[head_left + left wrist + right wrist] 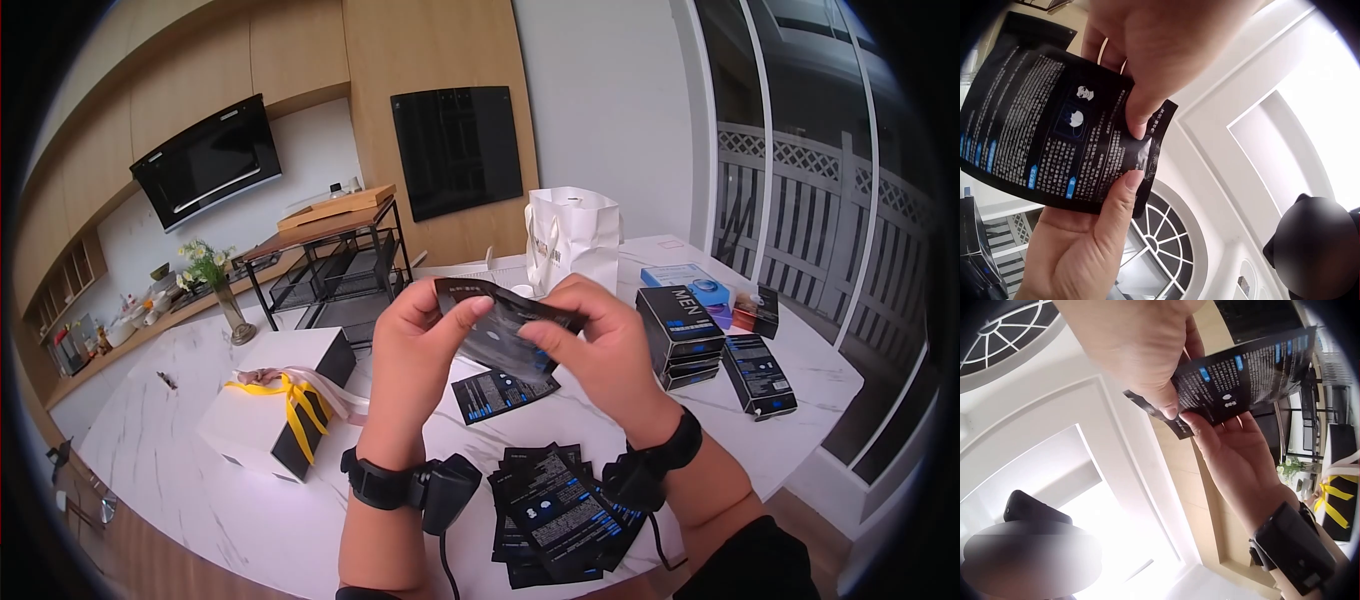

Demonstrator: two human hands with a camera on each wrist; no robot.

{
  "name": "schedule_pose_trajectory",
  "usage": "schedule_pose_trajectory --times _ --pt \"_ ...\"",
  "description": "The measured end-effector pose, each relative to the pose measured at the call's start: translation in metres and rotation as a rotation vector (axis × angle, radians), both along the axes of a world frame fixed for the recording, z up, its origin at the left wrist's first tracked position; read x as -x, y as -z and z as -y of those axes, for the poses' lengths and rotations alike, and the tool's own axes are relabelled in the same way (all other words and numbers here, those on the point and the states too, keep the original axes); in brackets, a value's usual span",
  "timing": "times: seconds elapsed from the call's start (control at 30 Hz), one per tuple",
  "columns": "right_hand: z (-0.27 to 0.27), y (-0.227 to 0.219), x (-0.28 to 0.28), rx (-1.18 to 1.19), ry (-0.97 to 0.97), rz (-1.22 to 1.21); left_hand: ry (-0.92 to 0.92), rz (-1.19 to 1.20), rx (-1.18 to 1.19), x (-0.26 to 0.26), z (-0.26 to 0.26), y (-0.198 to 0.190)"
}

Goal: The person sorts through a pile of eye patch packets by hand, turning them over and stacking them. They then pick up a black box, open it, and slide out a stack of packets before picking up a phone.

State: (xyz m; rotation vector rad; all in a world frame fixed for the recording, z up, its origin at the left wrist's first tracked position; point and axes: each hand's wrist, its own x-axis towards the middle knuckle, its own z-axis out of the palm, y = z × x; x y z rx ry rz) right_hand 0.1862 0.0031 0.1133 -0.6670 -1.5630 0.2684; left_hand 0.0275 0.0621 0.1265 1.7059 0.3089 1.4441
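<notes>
Both hands are raised over the table, holding a black face mask sachet (505,335) between them. My left hand (415,335) pinches its top edge with thumb and fingers. Close beside it, my right hand (608,345) pinches the same edge. In the left wrist view the two thumbs press near each other on the sachet (1054,125), below its top seam, and the film creases there. Printed text and small face drawings cover this side. Another black sachet (490,400) lies on the table beneath the hands, and a fanned pile of sachets (555,510) lies nearer the body.
At left sits a white and black box (275,350) with a yellow ribbon (300,405). Stacked black boxes (680,335) stand at right, beside a single black box (760,375) and a blue box (690,285). Behind are a white paper bag (575,235) and a flower vase (235,315).
</notes>
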Motion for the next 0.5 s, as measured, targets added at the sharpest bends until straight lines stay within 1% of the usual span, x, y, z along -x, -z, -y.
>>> schedule_pose_trajectory --times 0.07,0.13,0.2,0.23,0.3,0.4,0.5 --pt "-0.002 0.001 0.004 0.009 -0.013 0.015 -0.054 0.078 -0.006 -0.001 -0.001 -0.001" --pt "-0.005 0.002 0.006 0.076 0.002 -0.079 -0.057 0.083 -0.002 0.0 0.002 -0.003" --pt "-0.013 0.005 -0.003 0.066 0.026 -0.053 -0.014 0.108 0.008 -0.001 0.004 -0.002" --pt "-0.014 0.005 -0.004 0.071 -0.008 -0.12 -0.014 0.107 0.008 -0.004 0.004 -0.003" --pt "-0.015 0.003 -0.005 0.074 -0.064 -0.231 0.058 0.09 -0.005 -0.009 0.005 -0.003" --pt "-0.011 0.002 -0.004 0.066 -0.04 -0.247 -0.015 -0.134 0.014 -0.006 -0.002 0.002" --pt "-0.009 0.005 -0.003 0.005 0.006 -0.078 -0.051 -0.096 0.002 -0.004 -0.006 0.004"
